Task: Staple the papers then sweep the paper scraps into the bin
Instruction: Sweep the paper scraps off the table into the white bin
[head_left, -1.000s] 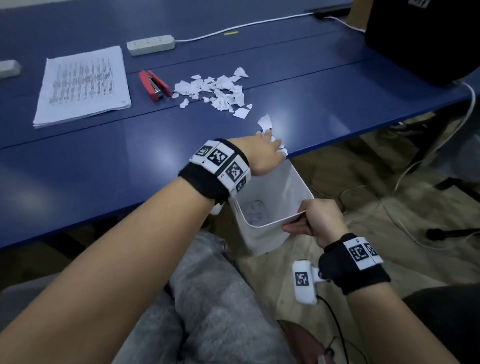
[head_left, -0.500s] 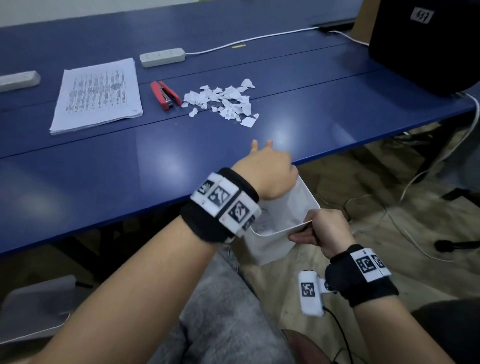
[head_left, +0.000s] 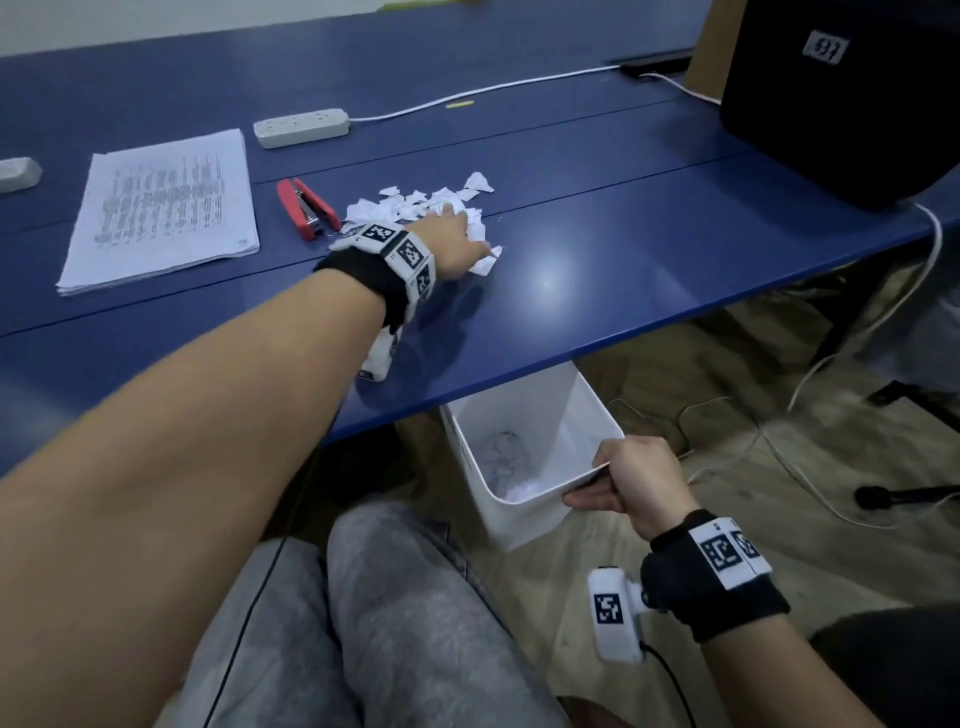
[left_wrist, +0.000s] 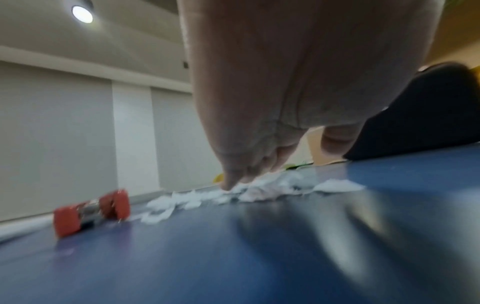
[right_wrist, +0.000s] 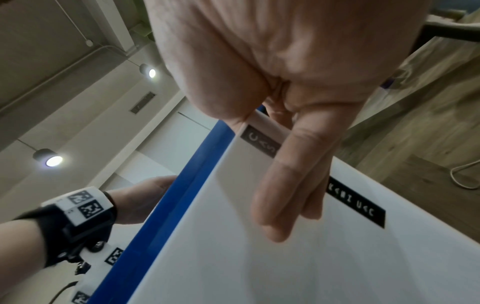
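The left hand (head_left: 451, 240), fingers bent down, is pressing on the torn white paper scraps (head_left: 415, 203) at twelve o'clock; it should drag them steadily toward six o'clock, where the right hand (head_left: 631, 478) is gripping the white plastic bin (head_left: 524, 415) under the blue table (head_left: 597, 291) edge.

I see right hand (right_wrist: 280, 115) gripping white bin (right_wrist: 259, 257) rim, fingers (right_wrist: 285, 195) down outer wall; left hand (right_wrist: 140, 197) above blue table edge (right_wrist: 166, 205).

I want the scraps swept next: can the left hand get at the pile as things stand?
Probably yes: the left hand already rests on the paper scraps, with only bare table between it and the edge above the bin.
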